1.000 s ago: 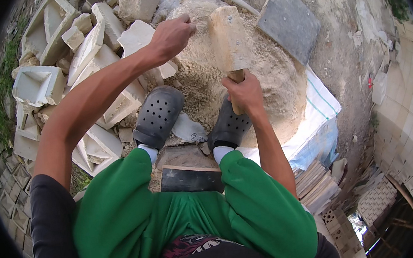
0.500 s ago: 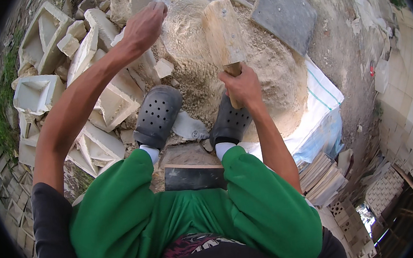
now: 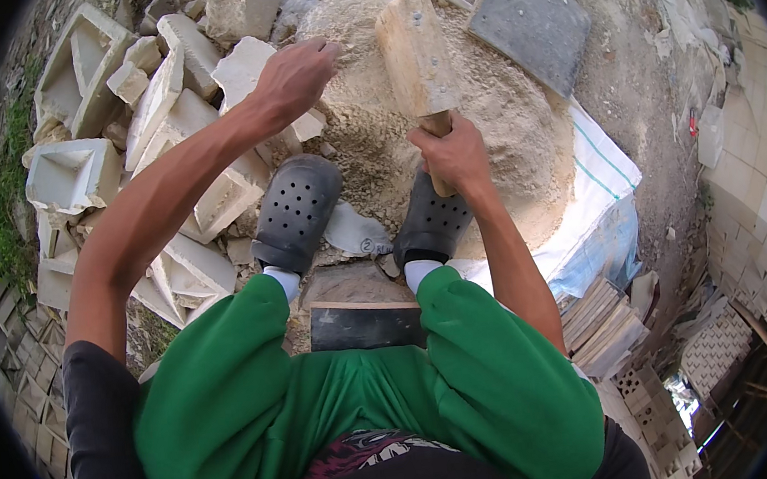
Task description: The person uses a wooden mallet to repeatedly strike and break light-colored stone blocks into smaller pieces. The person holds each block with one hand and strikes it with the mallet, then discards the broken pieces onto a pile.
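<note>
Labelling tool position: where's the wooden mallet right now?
Head view, upper centre: the wooden mallet is gripped by its handle in the right hand, its head over the sand pile, above the right black clog.

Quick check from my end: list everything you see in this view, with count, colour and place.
mallet: one, pale wood, upright over the sand, handle in the right hand
sand pile: one, beige, centre top
stone blocks: many, off-white, some hollowed, heaped at left
slab: one, grey, flat, top right
sack: one, white with blue, under the sand's right edge
tile stack: one, tan, right of the knees
board: one, dark, between the legs
clogs: two, dark grey, at the sand's near edge
trousers: green, bottom
left hand: empty, fingers curled, above the blocks beside the sand
right hand: closed grip on the mallet handle
</note>
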The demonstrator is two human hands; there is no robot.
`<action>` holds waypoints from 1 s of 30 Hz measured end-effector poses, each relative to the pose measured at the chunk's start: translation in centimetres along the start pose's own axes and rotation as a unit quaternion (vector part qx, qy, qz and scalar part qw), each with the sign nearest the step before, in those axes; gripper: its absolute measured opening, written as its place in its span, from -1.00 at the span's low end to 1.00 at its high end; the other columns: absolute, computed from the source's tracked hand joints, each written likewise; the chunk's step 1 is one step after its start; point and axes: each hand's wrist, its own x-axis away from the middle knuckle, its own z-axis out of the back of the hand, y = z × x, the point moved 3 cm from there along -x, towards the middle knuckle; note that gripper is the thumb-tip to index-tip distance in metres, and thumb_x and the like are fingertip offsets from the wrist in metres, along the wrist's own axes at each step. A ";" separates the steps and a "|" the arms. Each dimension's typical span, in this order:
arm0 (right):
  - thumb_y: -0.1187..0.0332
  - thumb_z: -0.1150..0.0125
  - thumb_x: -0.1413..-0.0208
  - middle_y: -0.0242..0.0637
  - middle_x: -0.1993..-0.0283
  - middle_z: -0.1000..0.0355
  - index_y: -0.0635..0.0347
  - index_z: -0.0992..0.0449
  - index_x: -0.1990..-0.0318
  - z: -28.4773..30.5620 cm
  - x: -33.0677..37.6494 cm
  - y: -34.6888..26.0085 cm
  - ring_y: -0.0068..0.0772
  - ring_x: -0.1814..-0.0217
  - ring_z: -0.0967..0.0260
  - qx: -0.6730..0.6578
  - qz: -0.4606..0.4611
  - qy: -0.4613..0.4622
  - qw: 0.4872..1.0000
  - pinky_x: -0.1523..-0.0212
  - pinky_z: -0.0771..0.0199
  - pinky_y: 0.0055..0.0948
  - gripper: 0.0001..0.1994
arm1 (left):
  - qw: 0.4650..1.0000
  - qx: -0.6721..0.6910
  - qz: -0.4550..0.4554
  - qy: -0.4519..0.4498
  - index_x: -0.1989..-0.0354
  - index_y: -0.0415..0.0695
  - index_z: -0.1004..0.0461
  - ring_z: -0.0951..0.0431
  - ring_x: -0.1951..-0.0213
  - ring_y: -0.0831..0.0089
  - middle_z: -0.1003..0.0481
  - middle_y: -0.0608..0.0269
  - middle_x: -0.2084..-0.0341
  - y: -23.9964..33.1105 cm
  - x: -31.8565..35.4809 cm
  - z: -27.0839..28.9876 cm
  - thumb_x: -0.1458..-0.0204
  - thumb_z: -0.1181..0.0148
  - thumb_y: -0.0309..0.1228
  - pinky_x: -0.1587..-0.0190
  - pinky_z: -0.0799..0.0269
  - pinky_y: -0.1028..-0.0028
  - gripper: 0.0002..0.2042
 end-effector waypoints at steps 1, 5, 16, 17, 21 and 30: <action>0.14 -0.34 0.04 -0.18 0.50 -0.56 0.32 -0.59 0.25 -0.1 -0.1 0.2 -0.34 0.52 -0.57 -0.003 0.002 0.000 1.000 0.37 -0.55 -0.33 -0.63 | 1.000 0.009 0.009 -0.026 -0.02 -0.19 -0.50 -0.57 0.15 0.03 -0.53 0.05 0.22 -0.1 -0.3 -0.2 -0.17 -0.23 -0.31 0.07 -0.48 0.16 -0.70; 0.14 -0.33 0.03 -0.18 0.51 -0.56 0.31 -0.59 0.26 -0.3 -0.3 0.5 -0.35 0.53 -0.57 -0.011 0.006 0.001 1.000 0.37 -0.55 -0.33 -0.64 | 0.998 0.065 0.010 -0.001 0.10 -0.19 -0.52 -0.57 0.22 0.02 -0.53 0.05 0.30 0.2 -0.8 -0.2 -0.19 -0.21 -0.31 0.13 -0.48 0.13 -0.78; 0.13 -0.33 0.03 -0.19 0.52 -0.55 0.30 -0.58 0.26 0.0 -0.2 0.1 -0.34 0.53 -0.56 0.005 -0.002 -0.006 1.000 0.39 -0.54 -0.33 -0.64 | 0.999 0.049 -0.018 0.004 0.21 -0.17 -0.51 -0.56 0.29 0.04 -0.52 0.09 0.37 1.7 -1.1 -1.4 -0.20 -0.20 -0.28 0.23 -0.47 0.14 -0.80; 0.13 -0.33 0.03 -0.19 0.53 -0.55 0.30 -0.58 0.26 0.0 -0.3 0.1 -0.34 0.53 -0.57 0.009 -0.001 -0.006 1.000 0.39 -0.54 -0.33 -0.64 | 0.998 0.050 -0.027 0.015 0.21 -0.17 -0.51 -0.56 0.29 0.04 -0.52 0.10 0.37 1.8 -1.4 -1.3 -0.20 -0.20 -0.28 0.22 -0.47 0.14 -0.80; 0.13 -0.34 0.02 -0.07 0.44 -0.58 0.32 -0.57 0.24 0.3 -0.4 -0.3 -0.19 0.42 -0.60 0.009 0.037 0.012 0.999 0.33 -0.56 -0.25 -0.62 | 0.996 0.072 -0.023 0.039 0.15 -0.17 -0.51 -0.58 0.23 0.06 -0.53 0.10 0.32 1.8 -2.3 0.0 -0.21 -0.19 -0.32 0.16 -0.48 0.15 -0.81; 0.23 -0.43 0.04 0.14 0.19 -0.58 0.31 -0.39 -0.01 -0.7 0.1 -3.8 0.20 0.10 -0.59 -0.041 0.229 0.143 0.962 0.11 -0.55 -0.07 -0.48 | 0.967 0.102 0.039 0.230 -0.12 -0.21 -0.45 -0.56 0.01 -0.01 -0.52 -0.05 0.02 -2.9 -0.6 2.1 -0.24 -0.07 -0.50 -0.06 -0.47 0.19 -0.71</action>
